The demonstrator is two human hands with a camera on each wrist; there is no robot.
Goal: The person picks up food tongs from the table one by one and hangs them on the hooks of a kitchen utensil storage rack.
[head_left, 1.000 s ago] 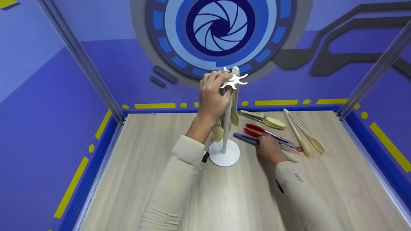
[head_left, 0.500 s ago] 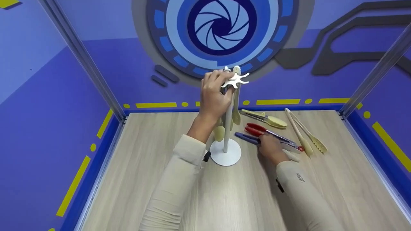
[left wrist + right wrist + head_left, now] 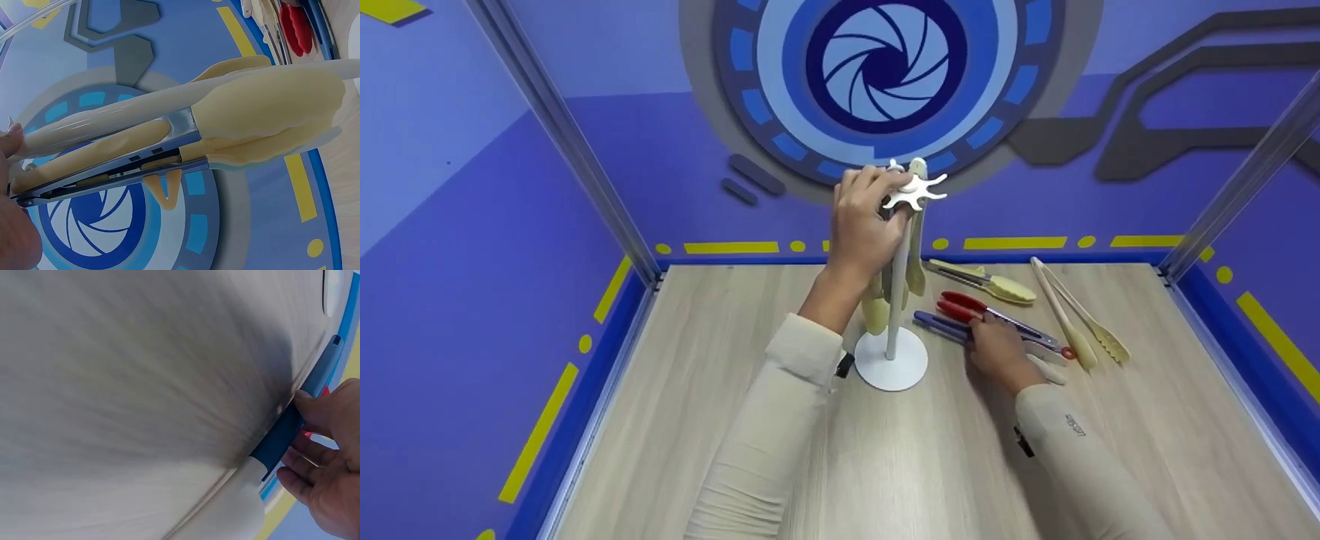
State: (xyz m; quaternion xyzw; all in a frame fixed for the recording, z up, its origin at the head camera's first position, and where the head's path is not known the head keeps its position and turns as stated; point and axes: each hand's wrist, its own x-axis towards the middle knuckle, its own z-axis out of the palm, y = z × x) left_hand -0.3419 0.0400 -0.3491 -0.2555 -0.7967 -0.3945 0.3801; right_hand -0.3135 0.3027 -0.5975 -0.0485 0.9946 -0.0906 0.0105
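In the head view my left hand (image 3: 866,225) grips the top of a white utensil stand (image 3: 898,285), just below its ring of curved hooks (image 3: 915,193). Cream-headed tongs (image 3: 259,112) hang alongside the pole in the left wrist view, with a beige utensil (image 3: 916,274) hanging behind it. My right hand (image 3: 997,346) is low on the table, holding blue-handled tongs (image 3: 941,327). In the right wrist view the thumb lies on the blue handle (image 3: 287,430) with the fingers on its other side; a pale head (image 3: 239,506) extends from it.
Red-tipped tongs (image 3: 960,306) lie right against the blue-handled ones. Behind them are pale yellow tongs (image 3: 1009,289), and beige tongs (image 3: 1065,319) lie spread to the right. The stand's round white base (image 3: 891,371) rests on the wooden table (image 3: 720,390). Printed panels enclose the back and sides.
The head view has shifted slightly, so everything sits a little further right in it. Both hands keep nearly the same places and holds.
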